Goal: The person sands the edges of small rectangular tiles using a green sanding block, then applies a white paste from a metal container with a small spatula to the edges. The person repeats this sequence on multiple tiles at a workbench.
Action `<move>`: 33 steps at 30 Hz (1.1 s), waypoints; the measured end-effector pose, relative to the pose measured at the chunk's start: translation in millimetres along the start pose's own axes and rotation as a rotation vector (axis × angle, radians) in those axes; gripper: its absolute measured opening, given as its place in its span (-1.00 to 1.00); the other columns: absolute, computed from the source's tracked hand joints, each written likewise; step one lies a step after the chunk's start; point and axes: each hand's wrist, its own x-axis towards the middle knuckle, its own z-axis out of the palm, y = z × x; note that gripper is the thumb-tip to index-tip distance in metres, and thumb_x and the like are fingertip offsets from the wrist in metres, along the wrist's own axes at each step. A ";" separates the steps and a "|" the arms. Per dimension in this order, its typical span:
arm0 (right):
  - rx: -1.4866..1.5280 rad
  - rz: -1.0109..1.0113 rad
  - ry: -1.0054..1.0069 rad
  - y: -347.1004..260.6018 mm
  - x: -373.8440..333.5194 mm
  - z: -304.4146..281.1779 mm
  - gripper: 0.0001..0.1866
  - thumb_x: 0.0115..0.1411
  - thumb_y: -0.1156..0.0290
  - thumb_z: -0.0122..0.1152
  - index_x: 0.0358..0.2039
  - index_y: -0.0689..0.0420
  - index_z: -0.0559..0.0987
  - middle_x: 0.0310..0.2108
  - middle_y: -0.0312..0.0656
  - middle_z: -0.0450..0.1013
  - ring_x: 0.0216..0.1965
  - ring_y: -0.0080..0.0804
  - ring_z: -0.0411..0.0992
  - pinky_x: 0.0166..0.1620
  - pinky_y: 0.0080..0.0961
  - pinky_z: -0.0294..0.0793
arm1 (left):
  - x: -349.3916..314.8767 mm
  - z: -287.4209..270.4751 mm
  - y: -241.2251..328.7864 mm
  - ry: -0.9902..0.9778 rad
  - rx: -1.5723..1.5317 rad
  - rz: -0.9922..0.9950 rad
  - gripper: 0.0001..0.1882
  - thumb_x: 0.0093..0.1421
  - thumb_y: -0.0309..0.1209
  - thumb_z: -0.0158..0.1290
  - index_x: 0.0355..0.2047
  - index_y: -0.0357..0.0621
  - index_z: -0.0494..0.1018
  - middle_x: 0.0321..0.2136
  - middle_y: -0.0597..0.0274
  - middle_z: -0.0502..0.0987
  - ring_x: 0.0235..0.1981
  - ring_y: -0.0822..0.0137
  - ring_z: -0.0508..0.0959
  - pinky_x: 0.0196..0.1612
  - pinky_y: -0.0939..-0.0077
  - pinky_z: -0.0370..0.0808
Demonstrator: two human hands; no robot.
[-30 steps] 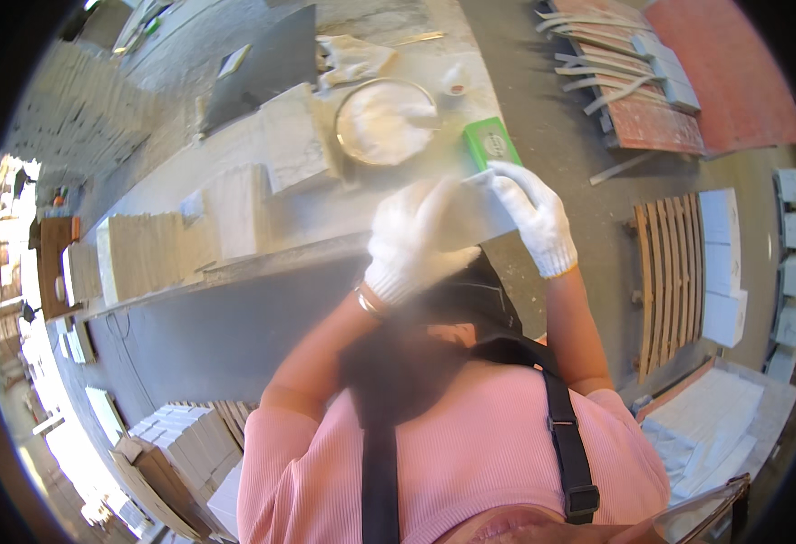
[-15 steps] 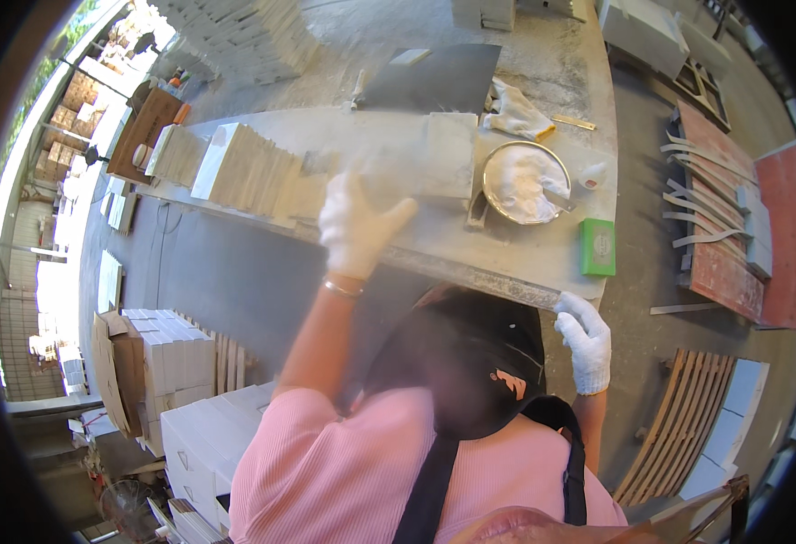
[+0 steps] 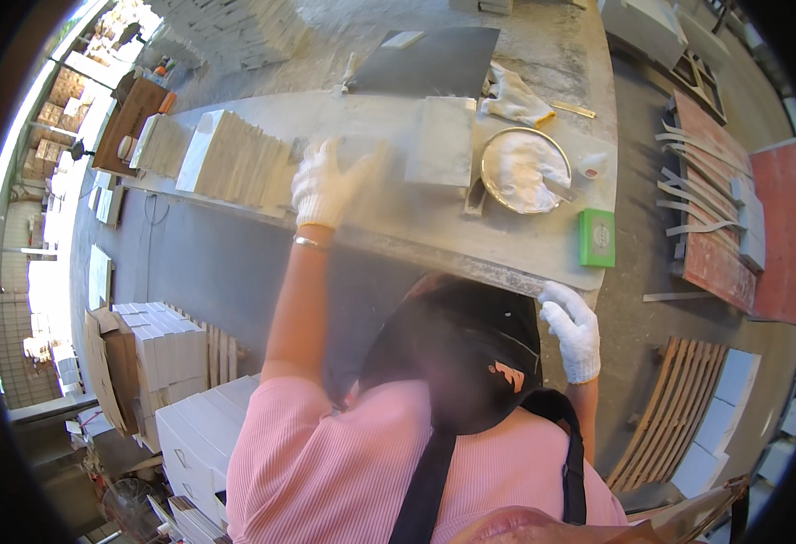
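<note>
Moved the left hand (image 3: 330,186) toward 11 o'clock since the last look, farther over the table (image 3: 452,263), so now right by the row of thin tiles (image 3: 234,163) at its 9 o'clock. Spread wide, thumb away from fingers, with no thing seen between, but blurry. Kept the right hand (image 3: 572,331) by the table's near edge, curled loosely; cannot tell about a small thing inside. From there, at 11 o'clock, a bowl (image 3: 483,172) of white stuff; just past 12, a green box (image 3: 595,238). Between left hand and bowl, in the way, a pale slab (image 3: 448,140).
</note>
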 end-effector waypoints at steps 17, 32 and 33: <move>-0.082 -0.273 -0.278 -67.7 122.0 111.6 -0.22 0.31 0.33 0.27 0.47 0.28 0.23 0.42 0.07 0.26 0.42 -0.22 0.22 0.42 -0.40 0.17 | -52.3 15.2 55.7 -0.371 -0.742 -0.012 -0.33 0.28 -0.07 0.09 0.36 0.01 0.39 -0.35 0.01 0.68 -0.29 0.06 0.66 -0.17 0.19 0.55; 0.643 0.167 -0.228 -59.1 79.1 97.0 -0.43 0.36 0.40 0.19 0.35 0.26 0.39 0.15 -0.08 0.54 -0.03 -0.30 0.63 -0.09 -0.46 0.64 | -115.1 8.5 25.6 -0.780 -1.566 -0.399 -0.42 0.40 -0.30 0.09 0.35 -0.33 0.37 0.19 -0.01 0.55 -0.04 0.13 0.69 -0.13 0.39 0.64; 0.681 0.162 -0.220 -60.4 79.6 97.8 -0.49 0.41 0.32 0.17 0.30 0.25 0.42 0.00 -0.10 0.59 -0.16 -0.31 0.65 -0.24 -0.43 0.64 | -120.1 13.0 24.5 -0.804 -1.637 -0.443 -0.43 0.41 -0.31 0.08 0.35 -0.33 0.36 0.19 -0.03 0.54 -0.03 0.10 0.69 -0.13 0.37 0.64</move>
